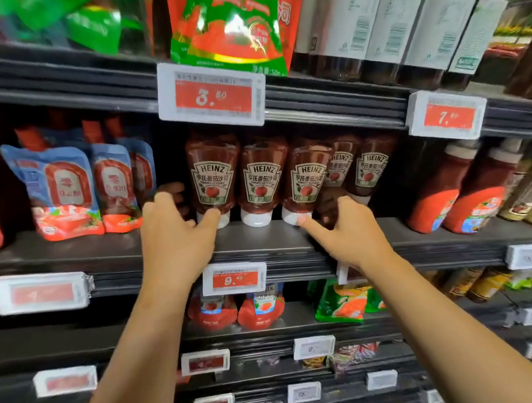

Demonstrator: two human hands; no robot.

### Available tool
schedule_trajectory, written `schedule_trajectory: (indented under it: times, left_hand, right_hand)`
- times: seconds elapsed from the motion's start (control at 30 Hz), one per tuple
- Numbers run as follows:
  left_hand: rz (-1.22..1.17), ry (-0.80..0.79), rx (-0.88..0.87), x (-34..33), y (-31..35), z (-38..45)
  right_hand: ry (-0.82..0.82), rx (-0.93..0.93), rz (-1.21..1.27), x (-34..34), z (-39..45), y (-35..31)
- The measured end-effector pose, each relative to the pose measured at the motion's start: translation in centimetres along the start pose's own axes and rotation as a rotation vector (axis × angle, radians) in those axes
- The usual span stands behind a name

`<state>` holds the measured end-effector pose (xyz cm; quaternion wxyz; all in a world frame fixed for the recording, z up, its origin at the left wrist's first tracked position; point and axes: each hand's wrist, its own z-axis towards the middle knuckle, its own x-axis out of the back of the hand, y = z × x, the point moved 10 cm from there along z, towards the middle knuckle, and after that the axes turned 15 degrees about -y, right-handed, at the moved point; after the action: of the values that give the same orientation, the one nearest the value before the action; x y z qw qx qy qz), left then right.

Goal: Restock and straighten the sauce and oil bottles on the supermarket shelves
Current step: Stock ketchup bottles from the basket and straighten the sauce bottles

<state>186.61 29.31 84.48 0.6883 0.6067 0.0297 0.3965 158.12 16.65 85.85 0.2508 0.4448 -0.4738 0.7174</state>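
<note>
Head view: left hand (173,229) and right hand (351,228) bracket the Heinz ketchup bottles (261,182) on the middle shelf (261,237) — fingers loosely spread, thumbs touching the white caps, grasping nothing — probably squaring the row.

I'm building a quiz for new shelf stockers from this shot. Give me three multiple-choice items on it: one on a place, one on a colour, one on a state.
1. Where do the Heinz ketchup bottles stand?
A. On the shelf above the 9.40 price tag
B. On the top shelf beside the green pouches
C. On the bottom shelf

2. What colour are the ketchup bottles' caps?
A. Red
B. White
C. Green

3. How do the ketchup bottles stand?
A. Lying on their sides
B. Upright with caps on top
C. Upside down, resting on their caps

Answers:
1. A: the Heinz ketchup bottles stand on the shelf directly over the 9.40 price tag, where the left hand and right hand reach.
2. B: each of the caps is white.
3. C: the caps sit on the shelf board, with the labels upright.
</note>
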Motion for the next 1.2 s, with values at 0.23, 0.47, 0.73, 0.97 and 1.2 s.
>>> schedule_trajectory:
  times: [0.23, 0.47, 0.73, 0.97, 1.2]
  left_hand:
    - [-0.261, -0.090, -0.239, 0.5, 1.2, -4.5]
    - [-0.316, -0.062, -0.193, -1.1, -2.7, -11.4]
    - [-0.033, -0.414, 0.385, -12.5, -17.4, -24.3]
    - [-0.082, -0.685, 1.023, -20.5, -31.9, -43.1]
    - [0.069, -0.849, 1.251, -27.0, -44.0, -53.7]
  right_hand:
    - [0.137, 0.178, -0.032, 0.0, -8.0, -0.6]
    - [0.185, 0.401, 0.146, -2.5, -16.2, 5.3]
    - [-0.590, -0.089, 0.360, -22.2, -23.5, 21.2]
    - [-1.100, -0.368, 0.252, -36.9, -36.6, 32.3]
    - [-1.300, -0.576, 0.258, -47.2, -44.7, 38.6]
